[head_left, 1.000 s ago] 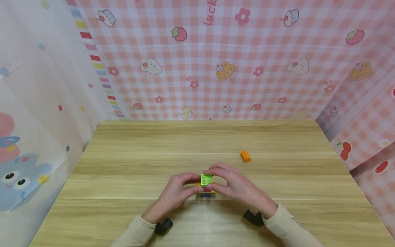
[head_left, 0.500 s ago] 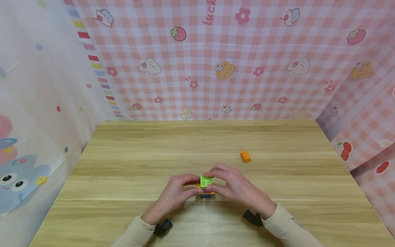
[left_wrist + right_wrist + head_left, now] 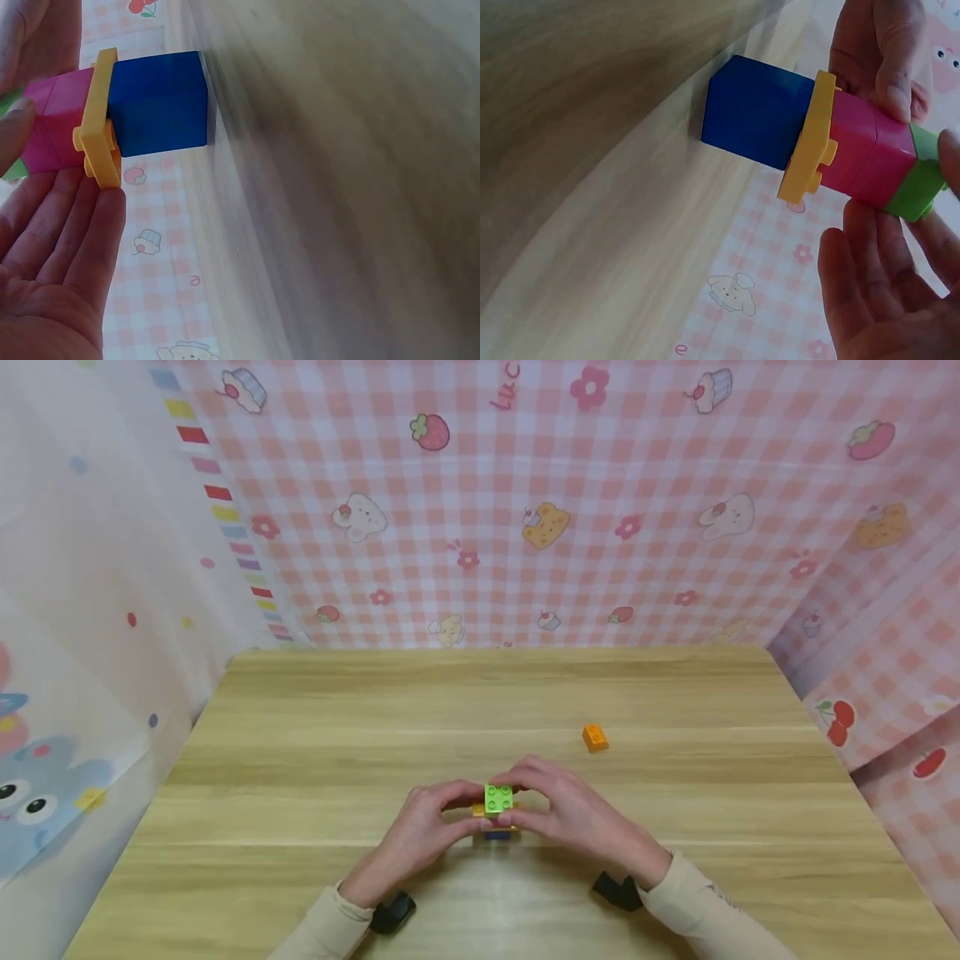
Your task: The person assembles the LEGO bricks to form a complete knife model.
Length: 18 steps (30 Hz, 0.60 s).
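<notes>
This looks like a small play corner at home: a wooden table [image 3: 375, 710] is enclosed on 3 sides by pink checked cloth [image 3: 600, 485] printed with bears, strawberries and cupcakes.

A small brick stack [image 3: 497, 811] stands upright on the table [image 3: 300, 793], near the middle of its near half. From the bottom up: a blue block [image 3: 756, 112] resting on the wood, a thin yellow plate [image 3: 810, 142] overhanging it, a magenta block [image 3: 870, 154], and a green studded brick [image 3: 498, 797] on top.
</notes>
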{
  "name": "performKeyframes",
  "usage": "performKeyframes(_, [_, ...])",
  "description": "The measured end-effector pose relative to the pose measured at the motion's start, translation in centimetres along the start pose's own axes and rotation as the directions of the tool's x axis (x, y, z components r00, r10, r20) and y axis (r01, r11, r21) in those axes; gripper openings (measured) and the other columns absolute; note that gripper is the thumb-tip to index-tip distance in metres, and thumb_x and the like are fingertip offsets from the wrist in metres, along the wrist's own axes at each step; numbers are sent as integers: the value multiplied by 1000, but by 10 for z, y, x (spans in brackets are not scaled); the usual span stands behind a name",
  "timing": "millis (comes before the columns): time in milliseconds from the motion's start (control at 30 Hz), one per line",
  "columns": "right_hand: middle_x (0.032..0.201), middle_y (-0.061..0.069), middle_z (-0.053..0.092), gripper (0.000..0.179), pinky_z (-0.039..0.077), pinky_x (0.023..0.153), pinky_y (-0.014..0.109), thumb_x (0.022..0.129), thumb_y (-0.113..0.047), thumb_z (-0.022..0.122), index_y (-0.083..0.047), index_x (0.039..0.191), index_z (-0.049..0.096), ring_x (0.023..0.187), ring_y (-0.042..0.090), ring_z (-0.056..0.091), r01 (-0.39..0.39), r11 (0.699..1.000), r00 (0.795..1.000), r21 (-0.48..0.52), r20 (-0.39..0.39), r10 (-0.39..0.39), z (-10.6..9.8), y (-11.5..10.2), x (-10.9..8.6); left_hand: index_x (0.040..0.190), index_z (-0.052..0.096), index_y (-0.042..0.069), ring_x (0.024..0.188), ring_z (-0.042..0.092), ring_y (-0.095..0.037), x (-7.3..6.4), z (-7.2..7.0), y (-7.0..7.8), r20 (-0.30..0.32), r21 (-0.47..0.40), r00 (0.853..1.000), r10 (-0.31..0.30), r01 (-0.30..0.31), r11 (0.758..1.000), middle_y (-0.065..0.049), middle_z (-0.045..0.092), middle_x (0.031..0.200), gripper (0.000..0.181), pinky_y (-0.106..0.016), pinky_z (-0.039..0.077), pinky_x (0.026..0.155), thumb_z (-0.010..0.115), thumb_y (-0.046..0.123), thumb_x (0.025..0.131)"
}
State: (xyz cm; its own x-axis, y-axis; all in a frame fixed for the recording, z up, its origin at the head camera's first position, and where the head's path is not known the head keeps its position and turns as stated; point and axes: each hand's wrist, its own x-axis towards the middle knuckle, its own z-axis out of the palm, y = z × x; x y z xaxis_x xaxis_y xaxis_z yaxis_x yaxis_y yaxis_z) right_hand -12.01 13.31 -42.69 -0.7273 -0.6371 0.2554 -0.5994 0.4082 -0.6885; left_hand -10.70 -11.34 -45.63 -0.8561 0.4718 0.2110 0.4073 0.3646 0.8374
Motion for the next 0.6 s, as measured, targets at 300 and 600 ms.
performKeyframes(300, [141,-4,60,50,52,103,52,98,-45,71,-20,140,63,126,22,59,-148,988,988,46,45,146,-21,7,-12,119,73,9,108,72,-19,0,-1,3,11,42,1000,-13,12,999,-2,76,115,30,-41,58,95,81,20,92])
performKeyframes(600, [138,6,65,35,53,99,57,98,-21,73,-12,133,69,124,29,62,-118,993,983,-28,-144,113,-54,41,-26,117,73,8,106,72,-20,0,0,3,6,44,998,-56,55,997,-3,76,113,30,-43,58,95,81,23,92])
